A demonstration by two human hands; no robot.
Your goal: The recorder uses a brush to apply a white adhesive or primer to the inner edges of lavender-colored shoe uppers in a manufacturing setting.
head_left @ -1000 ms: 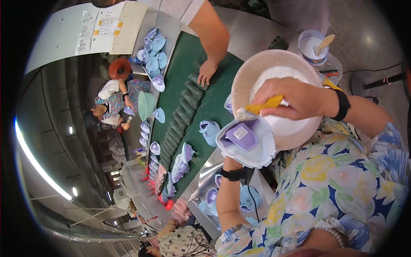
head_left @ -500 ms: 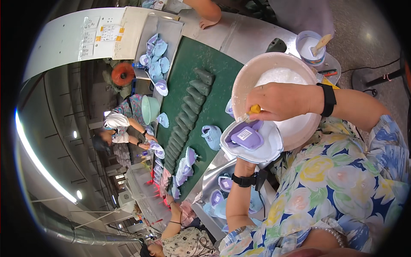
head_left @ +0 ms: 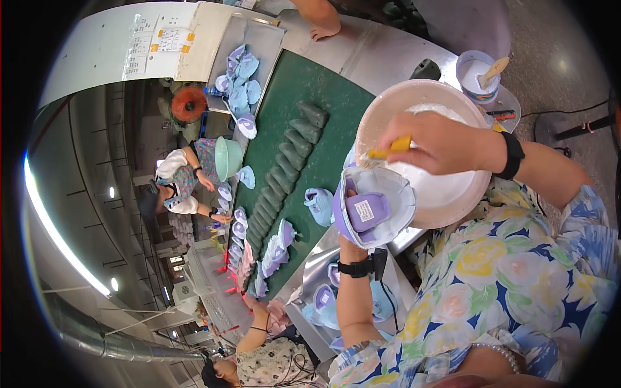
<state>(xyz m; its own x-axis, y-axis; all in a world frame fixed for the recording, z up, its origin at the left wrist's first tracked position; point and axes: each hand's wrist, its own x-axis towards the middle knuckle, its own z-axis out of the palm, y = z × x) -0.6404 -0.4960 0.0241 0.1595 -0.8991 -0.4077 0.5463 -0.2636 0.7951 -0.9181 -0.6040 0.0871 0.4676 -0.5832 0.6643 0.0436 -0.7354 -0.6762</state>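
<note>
My right hand (head_left: 424, 143) is closed around a yellow-handled brush (head_left: 392, 150). Its pale bristles are at the rim of a light blue and purple shoe upper (head_left: 400, 205); whether they touch is blurred. My left hand (head_left: 351, 248) holds this upper from beneath, its fingers mostly hidden by it. The upper's opening faces me, showing a white lining and a purple tongue with a white label. Just behind the brush stands a big pinkish basin (head_left: 366, 123) with white liquid in it.
A green conveyor belt (head_left: 343, 107) carries a row of dark shoe lasts (head_left: 284, 168) and several uppers (head_left: 319, 205). A pot (head_left: 477, 71) of white liquid holds another brush. More uppers lie in a metal tray (head_left: 265, 42). Co-workers (head_left: 184, 165) work along the belt.
The upper in my left hand has tilted and shifted slightly left. My right hand has moved a little right and upward with the brush. A co-worker's hand at the left has moved.
</note>
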